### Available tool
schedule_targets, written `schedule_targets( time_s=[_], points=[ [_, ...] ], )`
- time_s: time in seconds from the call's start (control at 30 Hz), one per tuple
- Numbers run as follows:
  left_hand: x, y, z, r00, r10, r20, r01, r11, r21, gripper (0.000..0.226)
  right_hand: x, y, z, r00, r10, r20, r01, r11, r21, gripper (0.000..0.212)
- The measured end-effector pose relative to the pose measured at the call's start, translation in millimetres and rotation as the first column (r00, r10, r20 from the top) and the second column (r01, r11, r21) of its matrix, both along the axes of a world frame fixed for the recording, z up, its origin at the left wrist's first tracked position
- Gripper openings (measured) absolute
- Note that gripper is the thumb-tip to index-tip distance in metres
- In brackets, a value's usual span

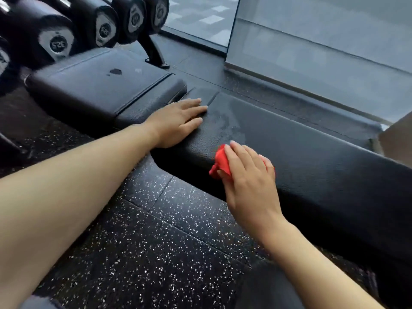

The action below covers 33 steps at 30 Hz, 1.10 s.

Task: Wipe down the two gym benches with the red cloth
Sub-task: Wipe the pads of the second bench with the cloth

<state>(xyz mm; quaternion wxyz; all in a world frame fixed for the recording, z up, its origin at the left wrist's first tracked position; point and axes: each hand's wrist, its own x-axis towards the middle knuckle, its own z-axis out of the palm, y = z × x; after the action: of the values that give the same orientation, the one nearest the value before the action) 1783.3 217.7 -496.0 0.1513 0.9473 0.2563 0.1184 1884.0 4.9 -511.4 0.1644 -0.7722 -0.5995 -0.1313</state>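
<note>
- The red cloth (pixel 220 162) lies bunched on the near edge of the closer bench (pixel 312 157), mostly under the right hand (pixel 247 175). A fold pokes out on the thumb side of the fingers.
- The right fingers (pixel 239 156) lie nearly straight and close together over the cloth, pressing it down rather than clenching it. The thumb sits at the bunched fold.
- The cloth looks light, thin and limp, so it will likely crumple and slide under the palm. A flat, spread press over its middle should carry it better than a pinch at one corner.
- Just past the right fingertips, the pad shows a dull, damp-looking patch.
- The left hand (pixel 178 123) rests flat on the same pad, fingers straight and slightly spread, holding nothing. It probably steadies the person.
- Beyond the left fingertips sits the second bench (pixel 95 83), with a dark spot (pixel 115 71) on its pad.
- Further off are dumbbells (pixel 58 39), with speckled floor (pixel 167 241) beneath both wrists.
</note>
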Motion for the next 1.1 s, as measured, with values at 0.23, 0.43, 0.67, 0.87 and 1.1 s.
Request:
schedule_targets(
  time_s=[0.23,0.43,0.67,0.87,1.1],
  points=[
    [1.9,4.2,-6.2,0.994,-0.025,-0.109,0.033,0.997,0.073,0.057,-10.1,21.1,11.4,0.971,-0.206,-0.125,0.207,0.978,-0.003,0.046],
    [-0.8,0.8,-3.0,0.994,-0.030,-0.108,0.035,0.998,0.049,0.057,0.0,65.3,27.4,0.967,-0.193,-0.167,0.168,0.974,-0.154,0.047],
    [-0.7,-0.4,-3.4,0.995,-0.023,-0.095,0.028,0.998,0.055,0.057,-5.3,15.3,20.1,0.994,-0.039,-0.099,0.028,0.994,-0.109,0.054],
    [-1.7,-2.2,-1.3,0.998,0.015,-0.069,-0.014,1.000,0.021,0.056,26.4,67.6,26.0,0.981,-0.039,-0.190,0.010,0.989,-0.150,0.056],
    [-1.8,-2.2,-0.3,0.998,0.032,-0.048,-0.030,0.999,0.031,0.055,59.9,130.3,25.4,0.987,-0.070,-0.145,0.045,0.985,-0.169,0.031]
  ],
)
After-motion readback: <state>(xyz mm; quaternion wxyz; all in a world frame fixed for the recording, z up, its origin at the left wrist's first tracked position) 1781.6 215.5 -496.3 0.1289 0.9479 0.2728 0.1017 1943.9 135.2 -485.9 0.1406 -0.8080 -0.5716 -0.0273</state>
